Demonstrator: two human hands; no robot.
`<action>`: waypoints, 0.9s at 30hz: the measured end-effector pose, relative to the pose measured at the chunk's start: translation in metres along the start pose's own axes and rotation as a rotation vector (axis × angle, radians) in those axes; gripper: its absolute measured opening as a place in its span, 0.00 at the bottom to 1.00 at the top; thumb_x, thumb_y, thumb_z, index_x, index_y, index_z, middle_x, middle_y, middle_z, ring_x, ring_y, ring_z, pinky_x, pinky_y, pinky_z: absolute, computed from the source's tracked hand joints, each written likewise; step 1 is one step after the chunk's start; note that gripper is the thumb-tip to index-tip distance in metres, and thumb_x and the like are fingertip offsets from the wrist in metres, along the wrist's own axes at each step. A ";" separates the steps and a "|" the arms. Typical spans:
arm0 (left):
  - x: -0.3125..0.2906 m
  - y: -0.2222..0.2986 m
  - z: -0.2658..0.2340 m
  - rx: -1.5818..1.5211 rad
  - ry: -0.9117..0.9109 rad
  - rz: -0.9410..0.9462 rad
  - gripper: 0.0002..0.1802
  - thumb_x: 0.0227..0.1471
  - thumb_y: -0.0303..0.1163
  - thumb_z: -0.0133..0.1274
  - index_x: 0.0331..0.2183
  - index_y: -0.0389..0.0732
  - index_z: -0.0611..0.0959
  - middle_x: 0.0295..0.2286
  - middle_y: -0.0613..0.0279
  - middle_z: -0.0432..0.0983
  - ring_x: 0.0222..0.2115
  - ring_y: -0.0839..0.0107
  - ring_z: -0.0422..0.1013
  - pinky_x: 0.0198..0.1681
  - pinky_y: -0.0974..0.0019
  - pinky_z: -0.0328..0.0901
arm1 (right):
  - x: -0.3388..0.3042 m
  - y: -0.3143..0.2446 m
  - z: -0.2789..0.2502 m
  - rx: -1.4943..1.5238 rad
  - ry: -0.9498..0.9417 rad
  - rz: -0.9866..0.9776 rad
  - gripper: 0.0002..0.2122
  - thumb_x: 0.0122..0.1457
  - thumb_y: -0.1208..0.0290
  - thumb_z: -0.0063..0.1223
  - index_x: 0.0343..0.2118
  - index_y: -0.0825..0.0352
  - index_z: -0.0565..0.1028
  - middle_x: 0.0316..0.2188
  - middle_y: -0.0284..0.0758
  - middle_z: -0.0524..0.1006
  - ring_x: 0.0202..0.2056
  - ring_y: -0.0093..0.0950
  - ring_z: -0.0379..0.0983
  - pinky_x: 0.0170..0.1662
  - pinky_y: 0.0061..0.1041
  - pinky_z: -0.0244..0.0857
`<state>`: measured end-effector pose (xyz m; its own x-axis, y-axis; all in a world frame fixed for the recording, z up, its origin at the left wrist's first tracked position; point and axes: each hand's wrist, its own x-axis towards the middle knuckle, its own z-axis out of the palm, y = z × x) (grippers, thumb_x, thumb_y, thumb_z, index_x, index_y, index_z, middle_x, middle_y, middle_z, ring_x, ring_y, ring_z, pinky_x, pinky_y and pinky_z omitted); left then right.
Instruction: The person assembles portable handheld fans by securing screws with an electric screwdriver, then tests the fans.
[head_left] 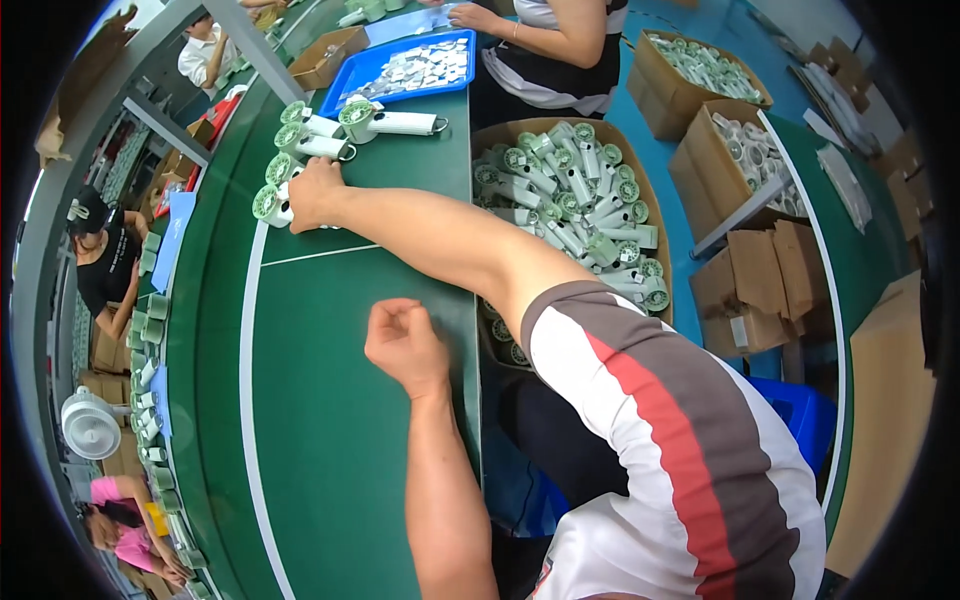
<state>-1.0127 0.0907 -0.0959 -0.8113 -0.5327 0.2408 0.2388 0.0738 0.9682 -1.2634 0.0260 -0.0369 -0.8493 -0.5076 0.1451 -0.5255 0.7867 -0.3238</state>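
My right hand (318, 196) stretches across to the far left of the green conveyor belt, its fingers closed around a white-and-green handheld fan (268, 204). Most of that fan's handle is hidden under the hand. Just beyond it, several similar fans lie in a cluster, among them one fan (400, 123) with its white handle pointing right and another fan (318, 146) beside my fingers. Nearer to me, my left hand (408, 345) hovers above the belt, curled into a loose fist, with nothing visible in it.
A blue tray (340, 101) of small white pieces sits beyond the fans, near a co-worker (565, 50). To the belt's right, a large carton (662, 215) is full of fans. More cartons (640, 90) stand behind it. Along the far left, people work beside more fans (150, 330).
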 end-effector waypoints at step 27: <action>-0.007 0.017 0.005 0.146 -0.081 -0.025 0.07 0.51 0.19 0.54 0.24 0.38 0.75 0.17 0.77 0.62 0.19 0.88 0.55 0.23 0.80 0.49 | -0.169 0.462 0.018 0.101 0.011 0.537 0.29 0.39 0.39 0.66 0.29 0.67 0.85 0.28 0.43 0.83 0.33 0.38 0.81 0.41 0.37 0.73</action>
<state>-1.0056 0.1000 -0.0807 -0.8577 -0.4669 0.2152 0.1425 0.1862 0.9721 -1.3612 0.4689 -0.2279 -0.9976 -0.0397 -0.0560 -0.0108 0.8963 -0.4433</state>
